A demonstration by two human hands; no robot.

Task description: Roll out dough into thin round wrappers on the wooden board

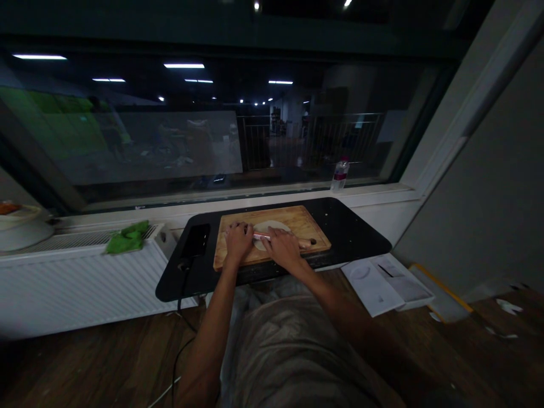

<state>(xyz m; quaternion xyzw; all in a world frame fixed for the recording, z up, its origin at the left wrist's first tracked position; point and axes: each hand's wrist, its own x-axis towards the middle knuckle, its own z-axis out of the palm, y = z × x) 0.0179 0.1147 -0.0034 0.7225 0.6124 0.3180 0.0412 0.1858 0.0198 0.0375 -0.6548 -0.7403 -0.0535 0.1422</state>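
Note:
A wooden cutting board (314, 224) lies on a low black table (361, 232). On the board is a flat round of pale dough (272, 228). A wooden rolling pin (306, 243) lies across the dough. My left hand (238, 239) presses on the pin's left part with fingers stretched flat. My right hand (283, 248) lies flat on the pin's middle, its right handle sticking out past my fingers.
A dark phone (196, 240) with a cable lies on the table's left. A green cloth (127, 237) sits on the white radiator (76, 277). A water bottle (340, 174) stands on the window sill. White papers (386, 283) lie on the wooden floor at right.

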